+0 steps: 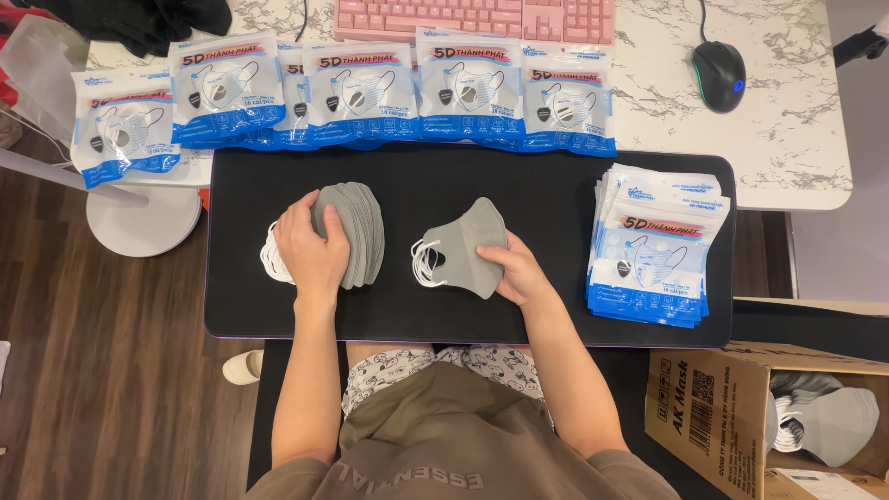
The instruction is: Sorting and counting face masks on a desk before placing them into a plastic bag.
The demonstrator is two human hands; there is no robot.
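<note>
On a black desk mat lies a fanned stack of grey face masks with white ear loops at its left. My left hand rests on top of that stack, fingers curled over its upper left edge. To the right, a smaller pile of grey masks lies flat, its white loops pointing left. My right hand presses on the lower right part of this pile, thumb on top.
A pile of empty blue-and-white mask pouches sits at the mat's right end. Filled pouches line the marble table's edge behind the mat. A pink keyboard, a black mouse, and an open cardboard box of masks are nearby.
</note>
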